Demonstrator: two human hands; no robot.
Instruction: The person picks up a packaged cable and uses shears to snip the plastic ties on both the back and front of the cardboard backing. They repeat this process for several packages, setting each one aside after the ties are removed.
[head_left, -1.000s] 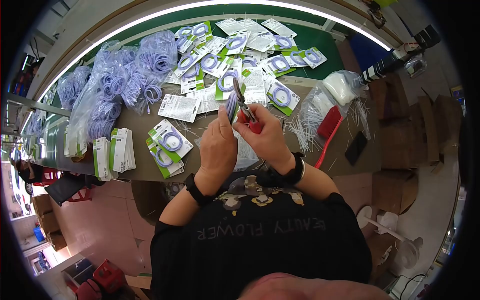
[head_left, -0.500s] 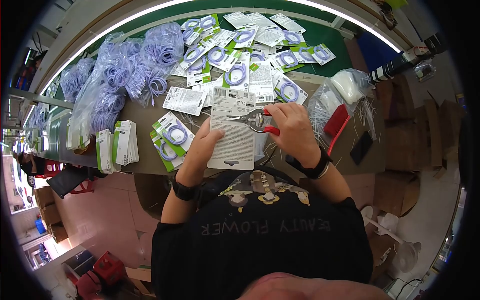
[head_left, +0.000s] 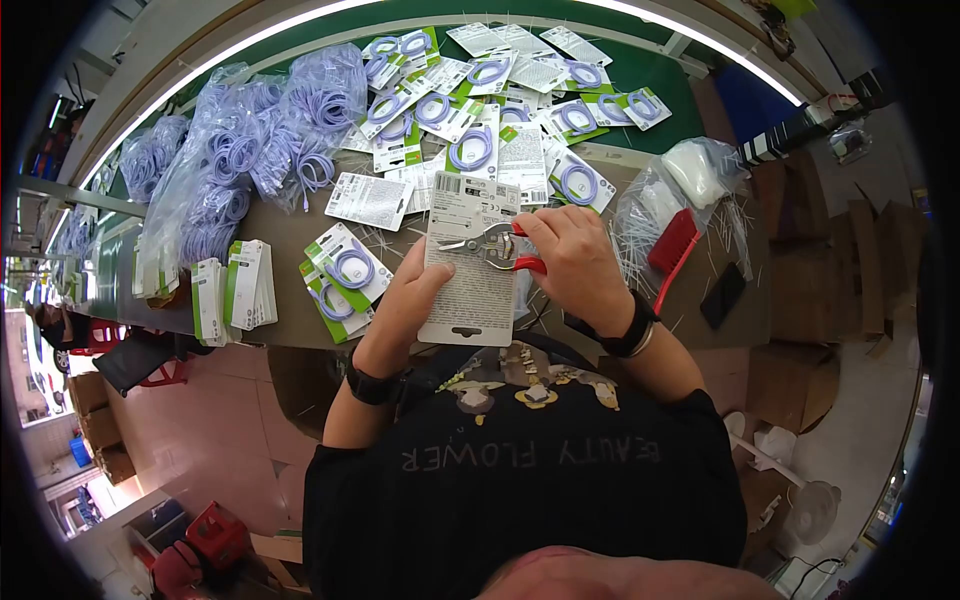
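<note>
My left hand [head_left: 408,298] grips the left edge of a printed packaging card [head_left: 468,305], its thumb on the face. The card's text side faces up, with its slotted hanging hole at the near end. In my right hand [head_left: 580,258] are red-handled cutting pliers [head_left: 500,246], held across the card with their jaws near its left part. Whether the jaws touch a tie there is too small to tell. Left of the card lie two green-and-white cards with coiled purple cables [head_left: 350,268]. Beyond it spreads a pile of similar carded cables [head_left: 472,148].
Plastic bags of coiled purple cables [head_left: 240,150] fill the table's left. Stacked cards [head_left: 250,285] stand at the near left edge. On the right are a red brush [head_left: 676,240], a dark phone [head_left: 723,295], a clear bag [head_left: 690,175] and scattered thin white strips.
The card has shifted slightly right and tilted a little. The pliers and my right hand have moved slightly left across it, and my left hand has moved a little with the card.
</note>
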